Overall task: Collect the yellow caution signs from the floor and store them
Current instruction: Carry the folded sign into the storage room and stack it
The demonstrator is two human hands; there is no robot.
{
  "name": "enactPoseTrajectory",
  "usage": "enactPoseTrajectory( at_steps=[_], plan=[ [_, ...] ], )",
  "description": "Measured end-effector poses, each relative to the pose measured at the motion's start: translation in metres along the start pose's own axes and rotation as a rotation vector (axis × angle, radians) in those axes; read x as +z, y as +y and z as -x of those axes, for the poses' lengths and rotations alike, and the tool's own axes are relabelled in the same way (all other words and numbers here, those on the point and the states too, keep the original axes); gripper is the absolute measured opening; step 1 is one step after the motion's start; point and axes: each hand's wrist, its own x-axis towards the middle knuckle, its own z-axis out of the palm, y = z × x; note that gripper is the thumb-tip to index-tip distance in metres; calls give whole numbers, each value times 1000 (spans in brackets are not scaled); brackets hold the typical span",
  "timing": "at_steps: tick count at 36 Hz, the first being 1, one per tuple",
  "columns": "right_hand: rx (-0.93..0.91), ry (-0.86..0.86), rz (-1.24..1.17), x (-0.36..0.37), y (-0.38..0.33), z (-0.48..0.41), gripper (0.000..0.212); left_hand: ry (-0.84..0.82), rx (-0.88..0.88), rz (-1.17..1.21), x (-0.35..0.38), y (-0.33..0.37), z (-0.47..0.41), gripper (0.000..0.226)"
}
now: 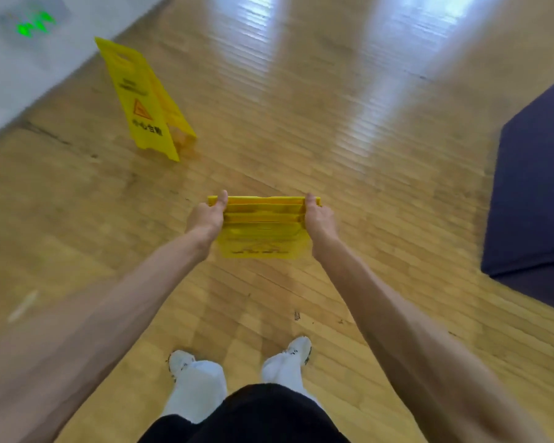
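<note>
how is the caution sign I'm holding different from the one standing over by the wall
The held sign is folded shut; the standing sign is spread open in an A-shape. The held sign is off the floor, gripped by the left hand and right hand; the standing one rests untouched on the wooden floor. Both are yellow.

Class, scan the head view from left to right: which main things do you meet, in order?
Green light patch → standing caution sign → left hand → folded signs → right hand → dark blue mat.
</note>
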Motion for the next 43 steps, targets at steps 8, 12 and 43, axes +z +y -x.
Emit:
enactPoseTrajectory(
  at_steps=[8,12,43],
  plan=[
    [-120,-171,156,195,-69,75,68,185,-77,140,-194,-81,-48,67],
    [-171,-256,212,273,-95,114,62,240,-123,264,-275,-115,-58,69],
    [-286,-998,546,890,-233,264,107,840,-445,668,-760,-314,-207,52]
  ],
)
